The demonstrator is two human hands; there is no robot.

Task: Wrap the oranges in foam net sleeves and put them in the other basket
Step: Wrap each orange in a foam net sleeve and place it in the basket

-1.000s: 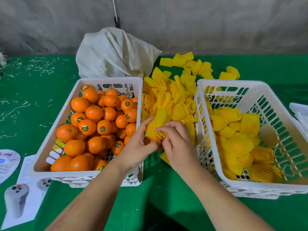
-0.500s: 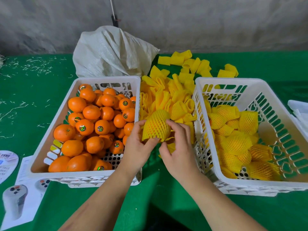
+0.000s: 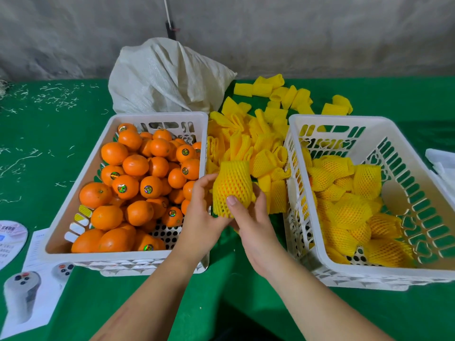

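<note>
Over the last second I have seen the foam sleeve drawn down over the orange [image 3: 231, 187]: where fruit showed bare at the bottom, the net now covers it all round, with only orange glimpsed through the mesh. It has also been lifted a little and stands upright between the two baskets. To me that means the wrapping step is done and the next move is a short carry to the right.

My left hand [image 3: 202, 212] curls round the wrapped fruit from the left, thumb at its upper side. My right hand [image 3: 248, 217] grips it from below and the right, thumb pressed on the net's lower front.

Counting: two white baskets on the green tabletop [image 3: 49, 143]. The left basket [image 3: 157, 116] holds roughly thirty-five bare oranges; I cannot count the buried ones. The right basket [image 3: 344, 120] holds about a dozen wrapped ones, though they overlap. Loose empty sleeves [image 3: 258, 143] lie heaped between and behind the baskets, perhaps thirty. One white sack [image 3: 167, 77] sits behind.
</note>
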